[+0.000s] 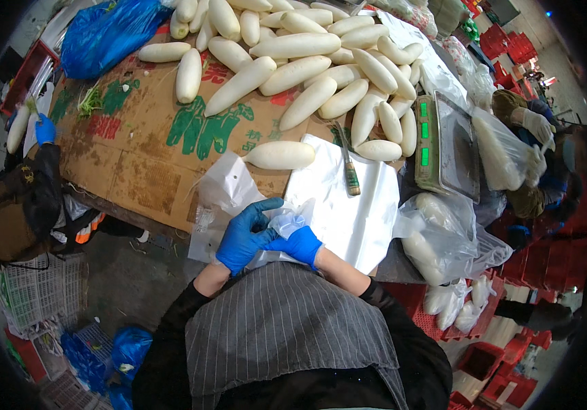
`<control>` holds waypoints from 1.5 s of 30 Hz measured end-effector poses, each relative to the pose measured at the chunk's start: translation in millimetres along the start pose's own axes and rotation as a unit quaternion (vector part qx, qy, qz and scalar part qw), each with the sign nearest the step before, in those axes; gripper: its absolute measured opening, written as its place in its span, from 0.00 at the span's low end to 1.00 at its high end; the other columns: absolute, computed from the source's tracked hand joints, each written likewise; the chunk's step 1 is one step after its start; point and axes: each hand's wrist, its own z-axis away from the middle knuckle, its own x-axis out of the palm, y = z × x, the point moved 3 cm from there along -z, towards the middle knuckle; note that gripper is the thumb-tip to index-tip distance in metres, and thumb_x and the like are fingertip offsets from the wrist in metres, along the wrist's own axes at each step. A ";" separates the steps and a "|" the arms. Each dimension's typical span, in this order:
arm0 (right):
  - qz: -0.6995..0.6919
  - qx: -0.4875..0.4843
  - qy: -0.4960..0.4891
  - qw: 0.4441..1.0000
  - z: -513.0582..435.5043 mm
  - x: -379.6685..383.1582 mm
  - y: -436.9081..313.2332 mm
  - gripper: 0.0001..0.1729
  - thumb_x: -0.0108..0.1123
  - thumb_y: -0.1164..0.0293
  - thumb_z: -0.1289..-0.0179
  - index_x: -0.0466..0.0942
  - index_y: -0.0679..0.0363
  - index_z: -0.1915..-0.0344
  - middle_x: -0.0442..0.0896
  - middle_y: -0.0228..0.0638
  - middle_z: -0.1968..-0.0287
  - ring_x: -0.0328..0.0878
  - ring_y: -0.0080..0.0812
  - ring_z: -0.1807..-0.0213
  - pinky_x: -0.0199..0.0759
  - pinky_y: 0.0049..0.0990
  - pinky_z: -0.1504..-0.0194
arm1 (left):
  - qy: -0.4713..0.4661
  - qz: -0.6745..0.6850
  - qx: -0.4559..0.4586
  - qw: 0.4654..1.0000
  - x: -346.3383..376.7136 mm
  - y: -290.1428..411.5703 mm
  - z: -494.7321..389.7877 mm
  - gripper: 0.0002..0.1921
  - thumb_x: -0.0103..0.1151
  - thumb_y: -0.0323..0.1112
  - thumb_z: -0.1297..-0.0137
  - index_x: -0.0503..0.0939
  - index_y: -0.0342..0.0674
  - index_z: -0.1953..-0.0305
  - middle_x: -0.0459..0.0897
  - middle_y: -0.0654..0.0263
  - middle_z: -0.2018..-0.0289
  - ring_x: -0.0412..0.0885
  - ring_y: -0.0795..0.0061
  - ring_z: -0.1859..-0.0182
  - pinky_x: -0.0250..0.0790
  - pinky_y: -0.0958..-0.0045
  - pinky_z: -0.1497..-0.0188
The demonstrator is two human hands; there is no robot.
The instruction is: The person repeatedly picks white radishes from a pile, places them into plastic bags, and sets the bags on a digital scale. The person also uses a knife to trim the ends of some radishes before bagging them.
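Both my hands wear blue gloves at the table's near edge. My left hand (249, 233) and my right hand (299, 245) meet at the bunched end of a thin clear plastic bag (287, 221), pinching it between them. More of the translucent plastic (229, 187) spreads to the left, under the left hand. One white radish (280, 155) lies just beyond the hands. A stack of white plastic bags (370, 220) lies to their right, with a knife (351, 177) with a worn handle on top. A large pile of white radishes (296, 46) fills the far side.
Printed cardboard (140, 169) covers the table. A digital scale (455, 148) and a bag of radishes (437, 246) are at the right, with bagged goods on a red crate (447, 333) below. A blue bag (109, 38) lies far left. People work on both sides, one holding a radish (17, 130).
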 end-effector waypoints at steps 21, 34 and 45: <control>-0.265 0.018 0.096 0.959 72.8 -82.3 -66.5 0.15 0.67 0.73 0.53 0.77 0.62 0.63 0.79 0.31 0.67 0.76 0.24 0.67 0.69 0.22 0.65 | 0.029 -0.476 0.324 0.817 2.5 86.2 21.4 0.34 0.67 0.48 0.47 0.69 0.47 0.39 0.62 0.59 0.35 0.57 0.56 0.32 0.46 0.49 0.30; 0.327 -0.186 0.217 0.901 -59.7 -110.5 4.0 0.38 0.69 0.76 0.55 0.69 0.53 0.40 0.77 0.37 0.47 0.74 0.40 0.49 0.67 0.34 0.46 | 0.441 -0.160 0.130 0.874 -236.5 33.1 104.2 0.13 0.47 0.28 0.33 0.75 0.35 0.49 0.77 0.65 0.54 0.73 0.77 0.53 0.64 0.76 0.46; -0.113 -0.065 0.101 0.986 -64.9 -112.6 -22.9 0.44 0.70 0.68 0.52 0.62 0.58 0.34 0.71 0.38 0.41 0.67 0.32 0.39 0.59 0.29 0.38 | 0.413 0.098 0.148 0.893 -196.8 43.6 86.1 0.16 0.48 0.36 0.33 0.76 0.35 0.48 0.77 0.63 0.51 0.73 0.72 0.47 0.64 0.71 0.42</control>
